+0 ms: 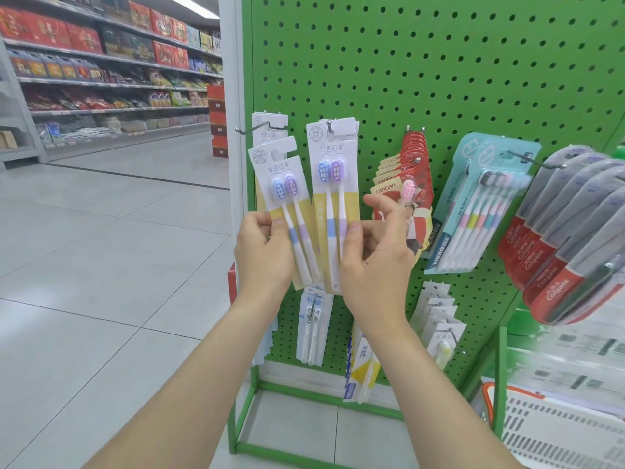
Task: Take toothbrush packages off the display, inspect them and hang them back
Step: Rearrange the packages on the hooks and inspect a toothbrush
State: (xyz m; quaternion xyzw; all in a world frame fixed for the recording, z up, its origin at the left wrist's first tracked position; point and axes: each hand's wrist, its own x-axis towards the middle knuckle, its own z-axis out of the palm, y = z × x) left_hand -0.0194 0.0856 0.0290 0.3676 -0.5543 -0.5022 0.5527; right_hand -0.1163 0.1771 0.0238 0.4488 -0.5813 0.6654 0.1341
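— Where's the pack?
— Your left hand (263, 252) pinches a two-brush package (284, 184), thumb in front, tilted before the green pegboard (439, 79).
— And my right?
— Your right hand (375, 262) pinches the neighbouring package (333, 170), forefingers loosely raised. It seems to hang from its hook (329, 125), though I can't be sure.

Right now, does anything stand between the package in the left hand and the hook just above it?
Nothing visible does. The left hand holds the two-brush package just below the left hook, whose tip is bare; other cards hang further back on it. The right hand pinches the neighbouring package, beside the path, not in it.
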